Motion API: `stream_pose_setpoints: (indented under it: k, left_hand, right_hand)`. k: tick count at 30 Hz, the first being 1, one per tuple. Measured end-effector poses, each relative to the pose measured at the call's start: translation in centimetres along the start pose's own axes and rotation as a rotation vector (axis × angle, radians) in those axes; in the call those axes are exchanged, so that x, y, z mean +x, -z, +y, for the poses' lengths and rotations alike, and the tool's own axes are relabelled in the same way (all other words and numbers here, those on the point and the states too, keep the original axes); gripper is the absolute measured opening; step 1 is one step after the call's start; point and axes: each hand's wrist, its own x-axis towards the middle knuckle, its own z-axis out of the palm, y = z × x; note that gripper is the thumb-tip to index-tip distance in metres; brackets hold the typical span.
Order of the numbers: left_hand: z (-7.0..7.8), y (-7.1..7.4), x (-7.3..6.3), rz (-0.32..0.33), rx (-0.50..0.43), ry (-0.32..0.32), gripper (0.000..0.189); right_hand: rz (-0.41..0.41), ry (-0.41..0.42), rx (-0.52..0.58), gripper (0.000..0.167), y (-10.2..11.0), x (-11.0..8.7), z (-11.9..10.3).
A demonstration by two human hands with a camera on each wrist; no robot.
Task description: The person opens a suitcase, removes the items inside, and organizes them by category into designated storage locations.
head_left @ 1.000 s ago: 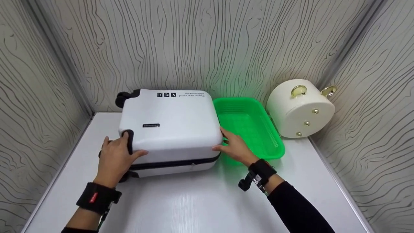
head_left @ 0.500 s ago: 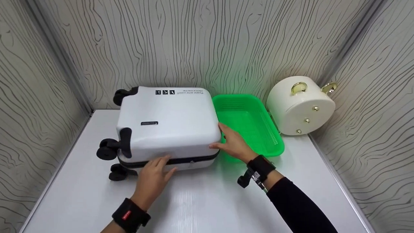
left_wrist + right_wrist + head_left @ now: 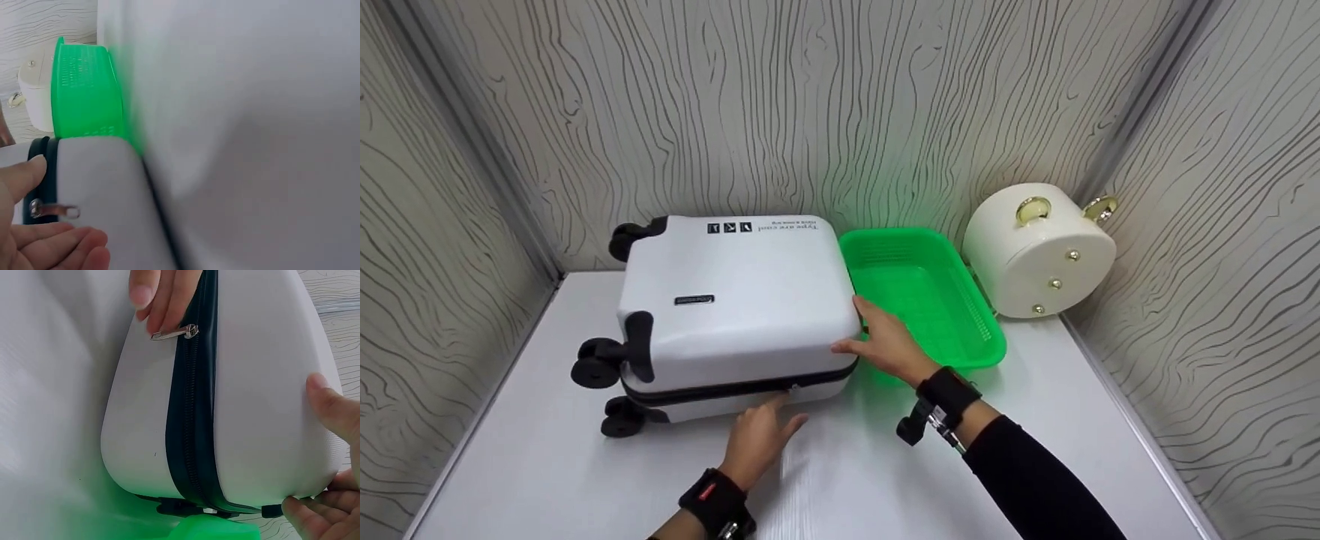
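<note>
A white hard-shell suitcase (image 3: 750,277) lies on its side with its black zipper seam (image 3: 705,390) facing me. My left hand (image 3: 757,439) is at the seam, fingers loosely bent. In the left wrist view its thumb and fingers stand on either side of the metal zipper pull (image 3: 59,210), without pinching it. Fingertips of that hand come right up to the zipper pull (image 3: 174,333) in the right wrist view. At the suitcase's right front corner, my right hand (image 3: 889,346) holds on, its thumb on the front side and its fingers bent round the right end.
A green plastic basket (image 3: 996,352) stands against the suitcase's right end. Behind it to the right is a cream round case (image 3: 1005,247) with gold handles and studs. Black wheels (image 3: 598,364) stick out on the suitcase's left. Patterned walls enclose the white table (image 3: 870,480).
My left hand has left the suitcase's lower left corner by the wheels and slid right along the seam to the zipper pull. My right hand keeps its place on the right corner.
</note>
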Motion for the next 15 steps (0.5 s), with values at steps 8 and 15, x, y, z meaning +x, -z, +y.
stream_pose_setpoints:
  k: [8,15]
  left_hand:
    - [0.7,-1.8,1.5,0.038,-0.307,0.149,0.021]
    - [1.1,-1.1,1.1,0.120,-0.190,0.130,0.013]
  right_hand:
    - [0.012,0.001,0.033,0.100,-0.1,-0.1,0.2]
    - [-0.012,-0.029,0.000,0.102,0.1,0.0,-0.2]
